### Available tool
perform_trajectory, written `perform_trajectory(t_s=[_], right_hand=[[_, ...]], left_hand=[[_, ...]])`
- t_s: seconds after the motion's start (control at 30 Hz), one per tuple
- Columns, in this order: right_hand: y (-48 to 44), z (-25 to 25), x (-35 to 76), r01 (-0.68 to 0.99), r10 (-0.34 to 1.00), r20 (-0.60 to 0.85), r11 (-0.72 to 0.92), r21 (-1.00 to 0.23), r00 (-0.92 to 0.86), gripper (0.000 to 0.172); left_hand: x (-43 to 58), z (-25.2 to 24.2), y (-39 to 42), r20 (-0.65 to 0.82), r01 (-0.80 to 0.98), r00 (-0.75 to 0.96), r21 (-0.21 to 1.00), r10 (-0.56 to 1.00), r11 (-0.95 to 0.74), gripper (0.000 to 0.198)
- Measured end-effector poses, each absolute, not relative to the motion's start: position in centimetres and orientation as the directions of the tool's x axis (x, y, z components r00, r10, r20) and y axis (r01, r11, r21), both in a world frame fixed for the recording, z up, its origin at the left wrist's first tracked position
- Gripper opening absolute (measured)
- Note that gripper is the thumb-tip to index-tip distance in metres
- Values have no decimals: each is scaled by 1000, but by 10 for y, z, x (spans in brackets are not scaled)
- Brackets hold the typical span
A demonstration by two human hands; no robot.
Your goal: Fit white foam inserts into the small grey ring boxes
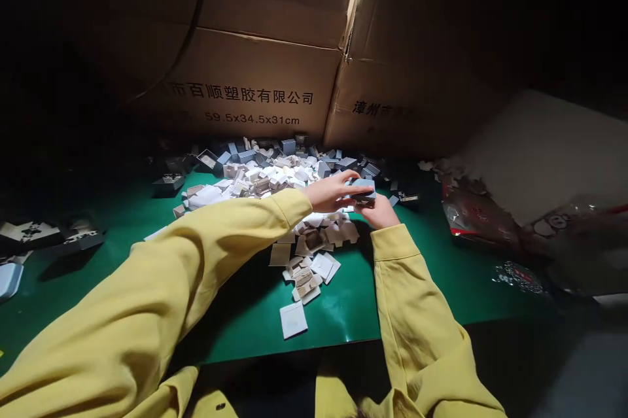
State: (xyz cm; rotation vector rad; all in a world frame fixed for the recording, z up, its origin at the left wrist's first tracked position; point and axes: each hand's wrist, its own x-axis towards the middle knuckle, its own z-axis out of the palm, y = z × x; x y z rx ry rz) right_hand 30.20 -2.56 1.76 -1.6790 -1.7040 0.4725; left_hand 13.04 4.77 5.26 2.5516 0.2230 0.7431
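Observation:
Both of my hands meet above the right side of a heap of small parts, closed around one small blue-grey box (pixel 364 188). My left hand (pixel 331 193) comes in from the left, fingers along the box's top and side. From below and the right, my right hand (pixel 380 212) grips the same box, with part of its fingers hidden behind it. Beneath them spreads a pile of white folded card pieces (pixel 279 176). Nearer to me lie an opened card insert (pixel 305 282) and a flat white square (pixel 293 320).
Large cardboard cartons (pixel 265 71) stand behind the green table (pixel 338 313). Several small blue-grey boxes (pixel 245 155) lie along the pile's back edge. Dark boxes with pale insides (pixel 78 231) sit at left. Red and clear plastic packaging (pixel 481 212) lies at right.

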Motion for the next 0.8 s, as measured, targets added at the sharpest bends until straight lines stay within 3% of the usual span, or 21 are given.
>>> perform_trajectory(t_s=[0.07,0.17,0.33,0.47,0.63,0.8], right_hand=[[-25,13,310,815,985,171,77,-574,28,15],[-25,8,313,849,990,119,121,-514,-69,12],[-28,5,313,899,977,93,212,-383,-191,38],[-28,4,314,922,976,94,218,-320,-197,42],[-22,4,310,919,973,116,225,-325,-198,30],[-19,3,308,914,963,145,263,-311,-228,26]], left_hand=[[149,56,57,488,59,829,407,272,-911,47],[173,57,72,463,172,828,328,317,-929,61],[200,54,94,125,400,889,256,440,-880,76],[212,66,100,-36,456,886,241,462,-857,77],[213,95,95,-30,364,929,262,369,-894,79],[212,120,91,5,427,899,208,437,-880,85]])
